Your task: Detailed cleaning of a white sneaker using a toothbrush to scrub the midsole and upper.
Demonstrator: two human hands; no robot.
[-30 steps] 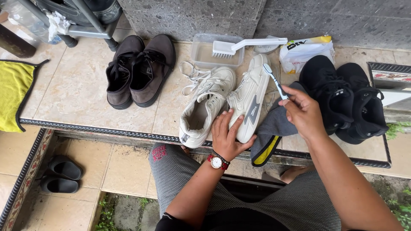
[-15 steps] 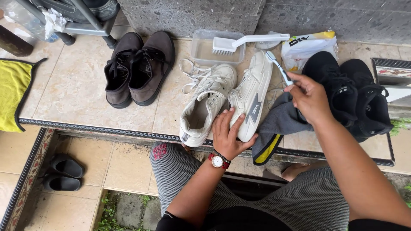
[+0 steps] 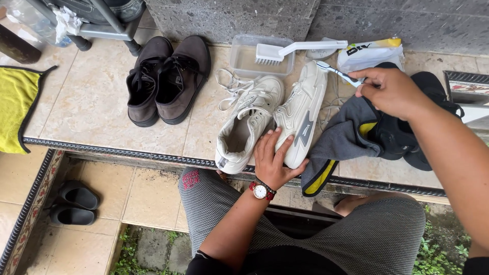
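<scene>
White sneaker (image 3: 300, 114), the one lying on its side, sits on the tiled ledge (image 3: 97, 109) with its heel near the ledge's front edge, and we take it as our landmark. Our left hand (image 3: 275, 160) rests flat on its heel end, fingers spread and pressing the side of the shoe, a red-cased wristwatch (image 3: 261, 191) just below on the wrist. Our right hand (image 3: 389, 91) is closed around the handle of a toothbrush (image 3: 333, 71), whose head touches the toe end of that sneaker. Touching it on the left stands its mate, a second white sneaker (image 3: 247, 125), upright with loose laces. Just to the right of the landmark lies a grey cloth with yellow trim (image 3: 338, 147), partly over a pair of black shoes (image 3: 407, 132). Beyond the toe we see a clear plastic tub (image 3: 244, 61) with a white scrub brush (image 3: 285, 51) laid across it. Well to the left are a pair of brown shoes (image 3: 165, 79), and farther still a yellow cloth (image 3: 15, 107).
</scene>
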